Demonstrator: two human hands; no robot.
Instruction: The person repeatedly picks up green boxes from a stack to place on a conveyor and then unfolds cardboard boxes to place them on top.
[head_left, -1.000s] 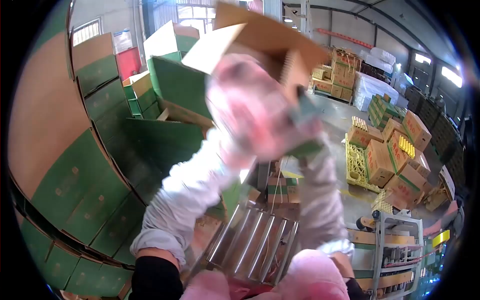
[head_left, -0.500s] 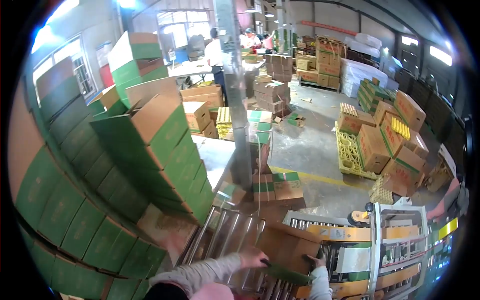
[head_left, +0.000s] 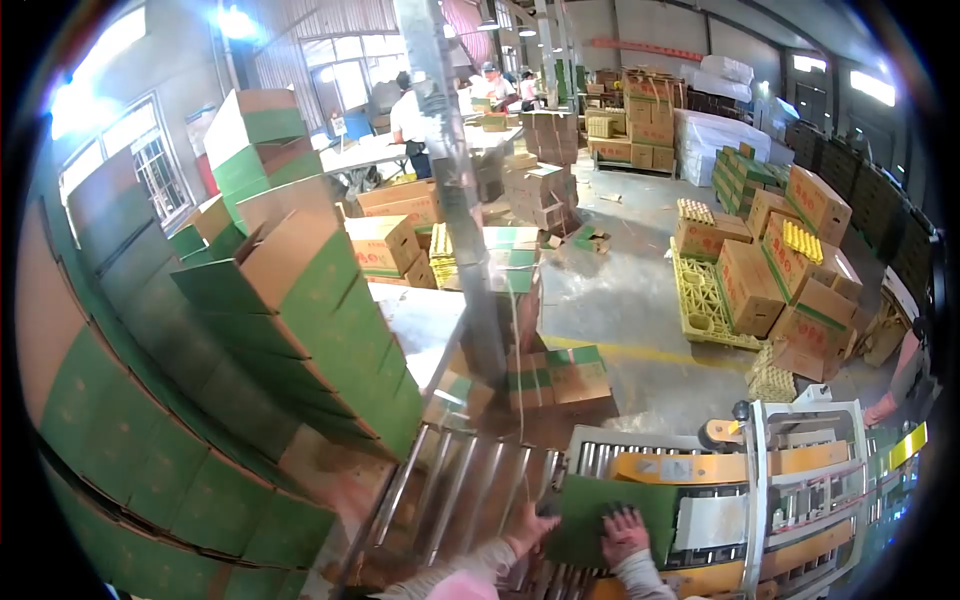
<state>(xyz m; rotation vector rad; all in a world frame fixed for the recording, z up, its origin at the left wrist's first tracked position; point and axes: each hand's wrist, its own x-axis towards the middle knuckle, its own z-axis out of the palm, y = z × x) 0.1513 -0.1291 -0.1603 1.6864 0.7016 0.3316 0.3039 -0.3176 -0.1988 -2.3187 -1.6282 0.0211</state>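
A green carton (head_left: 590, 515) with its top flaps folded down sits where the roller conveyor (head_left: 455, 490) meets the taping machine (head_left: 752, 500). My left hand (head_left: 530, 530) is at the carton's left edge, thumb and fingers apart, with nothing seen in it. On the green top rests my right hand (head_left: 624, 537), its fingers spread, in what looks like a dark fingerless glove. Orange belts run along the machine on both sides of a pale plate.
Tall stacks of green and brown cartons (head_left: 330, 350) stand on the left. A metal post (head_left: 465, 220) rises beyond the conveyor. Cartons and a yellow pallet (head_left: 700, 305) are on the right floor. Several people work at the back; a person's arm (head_left: 885, 405) shows at the far right.
The carton's open brown inside is now covered by green flaps. My left hand let go of the flap edge; my right hand moved from the edge onto the top. The view shifted slightly.
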